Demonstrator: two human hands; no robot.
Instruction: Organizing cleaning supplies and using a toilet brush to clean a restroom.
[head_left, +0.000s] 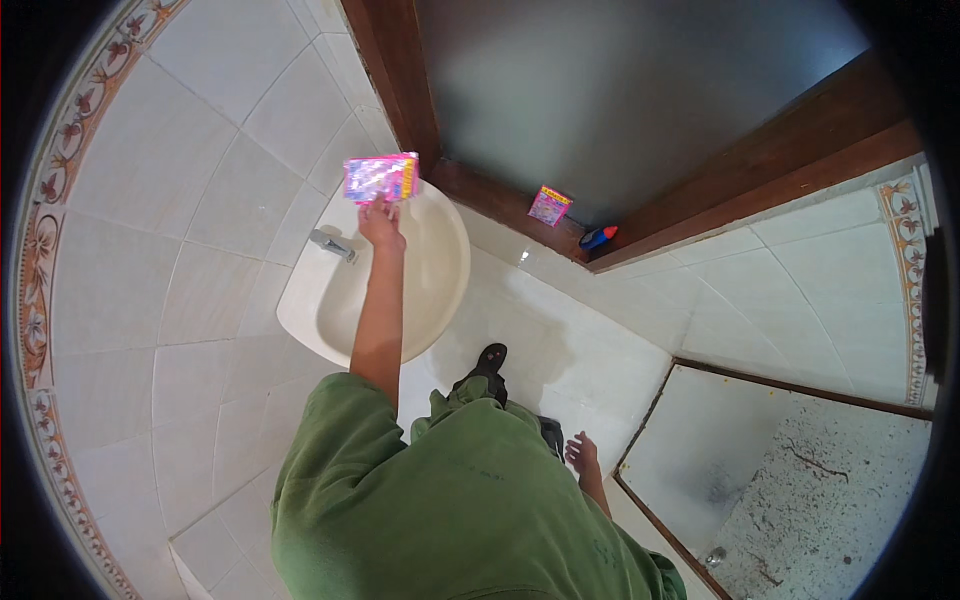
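Note:
My left hand (381, 225) reaches out over the cream washbasin (450, 247) and grips a shiny pink plastic packet (379, 178) by its near edge. The packet has a yellow strip at its right end and bears print blurred by glare. It is held above the basin's far rim, close to the corner of the wooden frame. My right hand (582, 453) hangs low beside my body with its fingers apart and nothing in it. On the wooden ledge (487, 191) lies a smaller pink sachet (551, 205). Next to it is a blue bottle (594, 239) with a red cap.
A metal tap (332, 244) is fixed at the basin's left side. Frosted glass (600, 112) fills the dark wooden frame ahead. White tiled walls (225, 195) rise close on the left. A brown-framed, stained panel (787, 465) stands at the lower right. My dark shoe (493, 356) is on the pale floor (517, 322).

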